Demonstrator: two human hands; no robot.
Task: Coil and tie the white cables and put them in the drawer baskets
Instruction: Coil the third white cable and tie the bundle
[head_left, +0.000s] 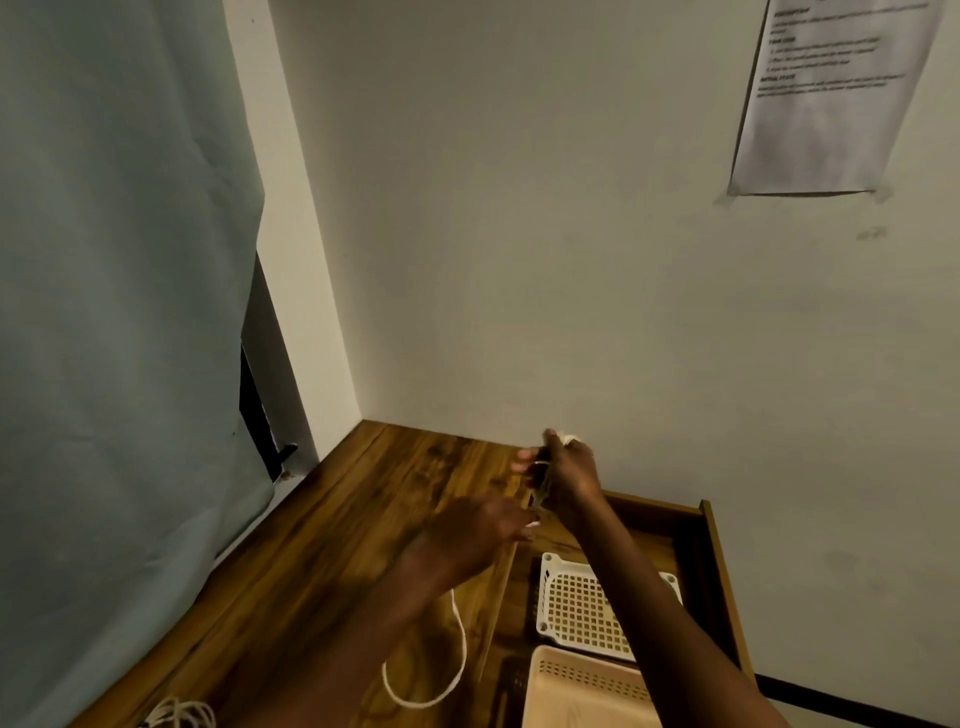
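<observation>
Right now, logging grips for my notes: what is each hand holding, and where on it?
The right hand grips a small bundle of white cable around its middle. The left hand is blurred; whether it holds anything cannot be told.

Worktop (332, 545): dark brown wood grain, streaked. Cable (457, 670): white. Rear basket (576, 608): white, square-grid perforation. Front basket (582, 691): pale peach, rows of small slots near rim. Drawer (719, 566): brown wood. Curtain (119, 312): grey-blue, plain. Wall (519, 234): off-white. Paper sheet (826, 93): white, black print.
</observation>
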